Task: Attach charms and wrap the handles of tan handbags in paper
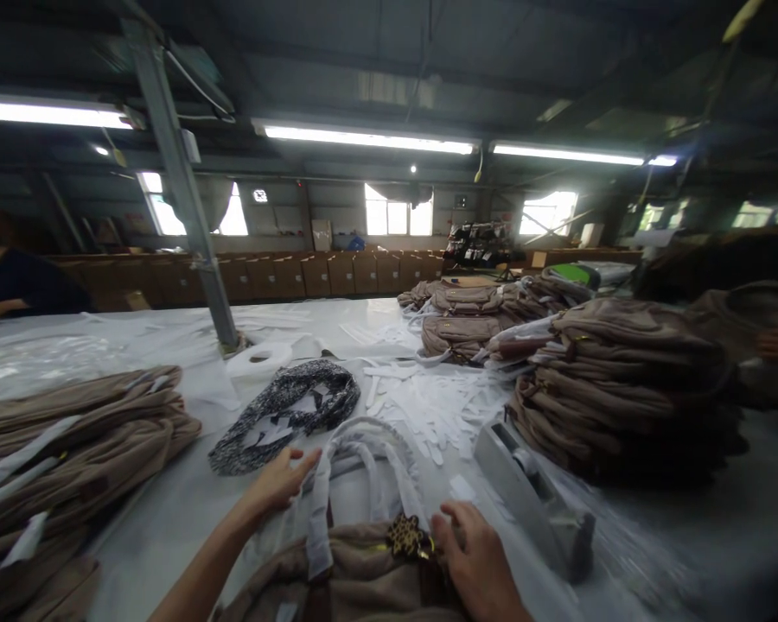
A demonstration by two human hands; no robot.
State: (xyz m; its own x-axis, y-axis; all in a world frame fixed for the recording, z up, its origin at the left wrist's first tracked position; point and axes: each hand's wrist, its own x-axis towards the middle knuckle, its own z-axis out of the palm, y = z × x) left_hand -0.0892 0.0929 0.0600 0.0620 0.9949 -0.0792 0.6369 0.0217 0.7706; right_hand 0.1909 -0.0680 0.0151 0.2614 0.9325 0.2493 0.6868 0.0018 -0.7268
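Observation:
A brown fabric bag is right in front of me at the near edge of the table. Its handles stand up in an arch, wrapped in white material. A dark and gold flower-shaped charm hangs at the bag's top. My left hand is beside the left side of the handles, fingers stretched and apart, holding nothing I can see. Just right of the charm, my right hand has loosely bent fingers, thumb and forefinger apart; whether it touches the bag is unclear.
A grey tape dispenser stands to the right, before a tall stack of brown bags. More bags lie left. A black-and-white cloth ring holds paper pieces. White strips are scattered beyond. A metal post rises from the table. People are at both sides.

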